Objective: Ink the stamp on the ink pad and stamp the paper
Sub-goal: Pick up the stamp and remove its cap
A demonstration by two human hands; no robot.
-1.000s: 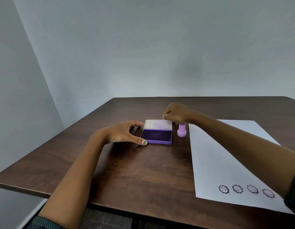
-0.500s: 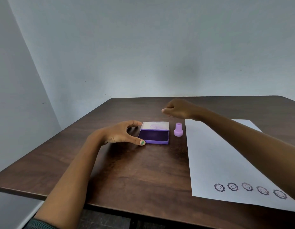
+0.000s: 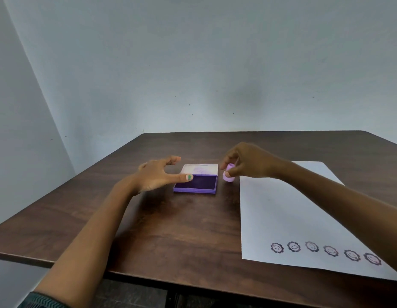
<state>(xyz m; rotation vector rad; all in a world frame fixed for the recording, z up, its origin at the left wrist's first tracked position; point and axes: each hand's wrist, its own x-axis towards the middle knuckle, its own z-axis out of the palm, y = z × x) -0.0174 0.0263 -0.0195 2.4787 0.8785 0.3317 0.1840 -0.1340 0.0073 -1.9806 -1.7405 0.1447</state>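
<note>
Left hand (image 3: 157, 173) is spread, fingers apart, nothing gripped; thumb tip is seen at the left edge of the open ink pad (image 3: 196, 180). Just right of the pad, the stamp (image 3: 228, 175) is pinched upright by the right hand (image 3: 248, 162). Paper (image 3: 304, 214) is laid under the right forearm, with smiley prints (image 3: 326, 251) along its near edge.

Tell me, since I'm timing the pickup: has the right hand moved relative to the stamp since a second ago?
Yes. The right hand has shifted right from above the ink pad lid and come down, its fingers now closing around the stamp.
</note>
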